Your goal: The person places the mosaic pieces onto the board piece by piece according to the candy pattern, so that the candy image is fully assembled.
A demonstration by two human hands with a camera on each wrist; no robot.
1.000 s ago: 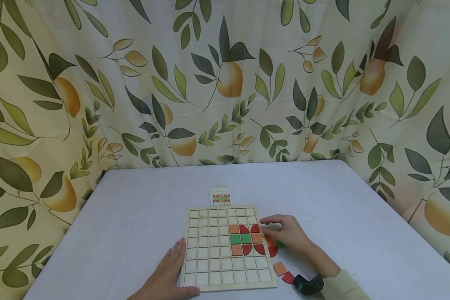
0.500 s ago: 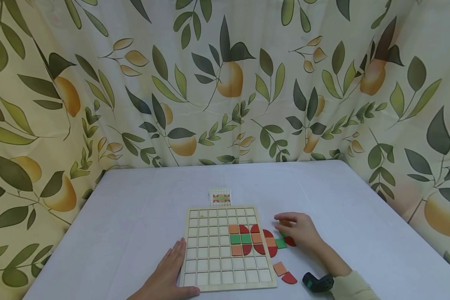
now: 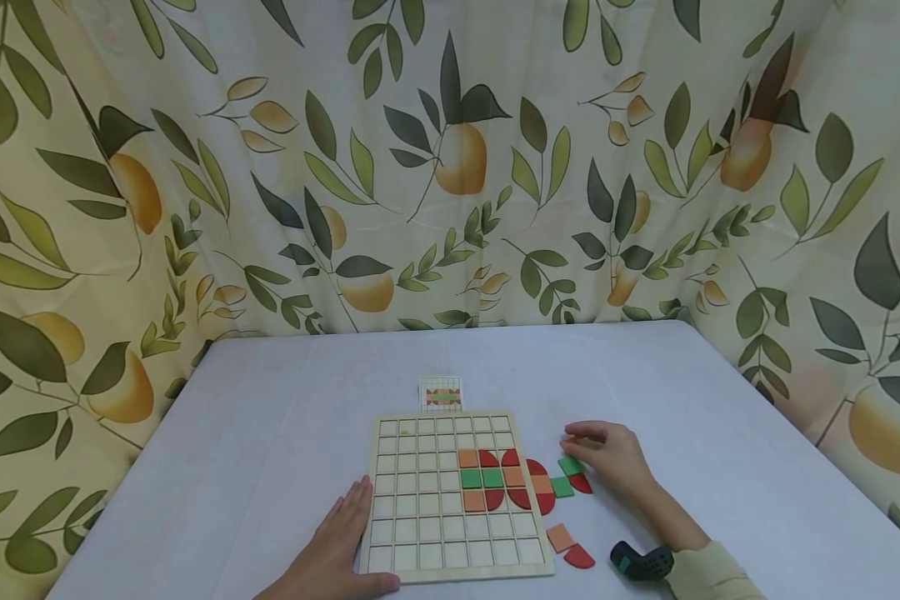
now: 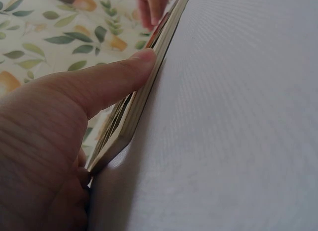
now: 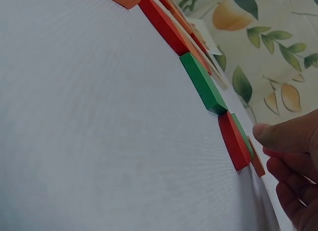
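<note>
My left hand rests at the near left corner of a wooden grid board, fingers along its side and thumb on the front edge. Orange, green and red tiles fill several cells on the board's right. Right of the board, my right hand hovers by loose tiles, its thumb and fingers bent. Just below its fingertips are a green tile and a rounded red tile. An orange tile stands closest to the fingers in the right wrist view, partly hidden behind the red one.
A small pattern card lies beyond the board. Another green tile touches the loose group, while an orange tile and a red quarter-round tile lie nearer the front. A black device sits at my right wrist. A fruit-patterned curtain surrounds the table.
My right hand has drawn away from the board's right edge, moving right over the loose tiles. More red and green tiles now show beside it. The left hand and board have stayed put.
</note>
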